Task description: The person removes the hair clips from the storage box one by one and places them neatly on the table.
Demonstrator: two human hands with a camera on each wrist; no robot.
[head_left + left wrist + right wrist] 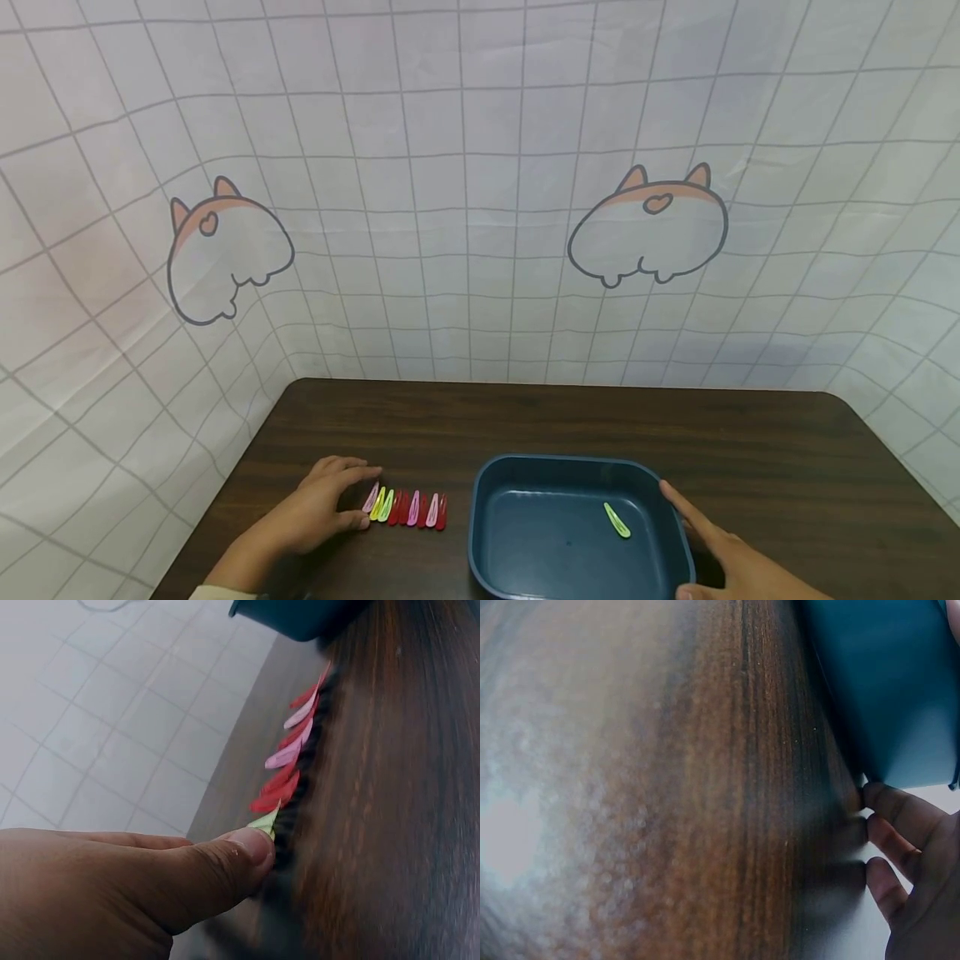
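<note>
1. Our left hand (315, 508) rests on the table (750, 450), fingers loosely spread, touching the near end of the row of hair clips (407, 507).
2. Our right hand (738, 554) lies flat, holding nothing, against the blue tray (480, 500).
3. We think the clips are light, thin and springy; pinch one by its edges.
4. Only the head view shows the green clip (617, 520) in the tray.

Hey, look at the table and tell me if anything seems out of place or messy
Nothing looks spilled or damaged. One green hair clip lies alone at a slant inside the blue tray, apart from the neat row of clips on the table beside the left hand. The right hand touches the tray's right rim.
</note>
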